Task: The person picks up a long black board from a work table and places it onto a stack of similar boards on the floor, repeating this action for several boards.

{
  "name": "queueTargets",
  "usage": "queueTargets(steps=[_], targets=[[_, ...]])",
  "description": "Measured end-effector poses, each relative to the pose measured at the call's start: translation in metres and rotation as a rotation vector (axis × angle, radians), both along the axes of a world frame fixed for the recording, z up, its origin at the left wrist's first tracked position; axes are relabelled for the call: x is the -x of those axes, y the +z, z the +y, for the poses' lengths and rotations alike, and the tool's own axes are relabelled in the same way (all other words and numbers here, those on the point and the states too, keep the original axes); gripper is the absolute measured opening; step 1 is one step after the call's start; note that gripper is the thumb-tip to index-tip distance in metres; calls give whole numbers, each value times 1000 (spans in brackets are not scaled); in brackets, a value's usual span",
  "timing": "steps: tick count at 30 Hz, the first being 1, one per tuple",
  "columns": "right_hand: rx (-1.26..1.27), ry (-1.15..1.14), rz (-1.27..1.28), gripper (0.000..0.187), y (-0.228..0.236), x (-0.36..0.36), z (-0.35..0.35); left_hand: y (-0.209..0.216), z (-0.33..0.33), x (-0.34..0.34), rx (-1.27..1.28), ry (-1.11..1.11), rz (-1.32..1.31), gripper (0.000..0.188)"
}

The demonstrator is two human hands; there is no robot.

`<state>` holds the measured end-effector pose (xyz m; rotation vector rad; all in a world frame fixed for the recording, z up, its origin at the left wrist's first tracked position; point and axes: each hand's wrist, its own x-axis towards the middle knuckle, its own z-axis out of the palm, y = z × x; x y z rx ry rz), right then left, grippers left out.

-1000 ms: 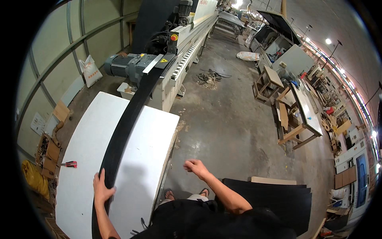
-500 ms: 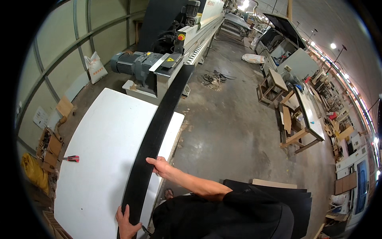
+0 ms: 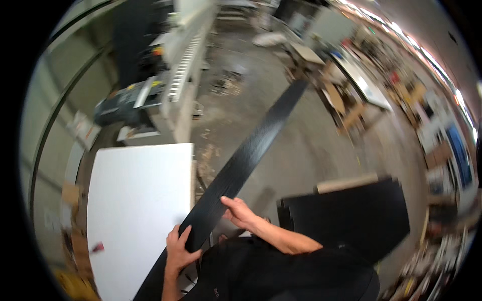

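Note:
A long black board [image 3: 251, 150] runs slantwise from the lower left to the upper right, its far end out over the floor. My right hand [image 3: 239, 212] grips its right edge, thumb on the upper face and fingers underneath. Farther down the same board, my left hand [image 3: 182, 248] is clasped across it, fingers over the top face. The near part of the board lies over the right side of a white tabletop [image 3: 135, 200]. A small red tool [image 3: 97, 247], blurred, rests on that tabletop's left side.
A stack of black panels [image 3: 346, 215] lies to my right. Ahead on the left stands a long machine with a roller track [image 3: 185, 60] and a grey motor [image 3: 118, 106]. A white-topped wooden table [image 3: 361, 80] stands far right. Debris [image 3: 226, 83] lies on the floor.
The board has swung to the right, its far end moving from beside the machine out over the floor. My view has turned right with it; both hands keep hold.

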<state>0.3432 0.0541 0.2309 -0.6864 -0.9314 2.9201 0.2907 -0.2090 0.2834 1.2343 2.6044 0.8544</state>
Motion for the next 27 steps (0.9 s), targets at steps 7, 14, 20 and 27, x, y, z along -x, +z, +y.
queueTargets(steps=[7,14,20,27], targets=[[87,-530,-114,36,-38,-63,37,-33,88,29,184,-279,-177,79],[307,-1062,-176,39,-106,-144,133,-34,20,111,443,-60,-317,48],[426,-1248,-253,46,-155,-222,216,-21,-85,193,711,164,-138,48],[405,-1447,-316,50,-223,-302,302,1,-96,217,691,400,-422,68]])
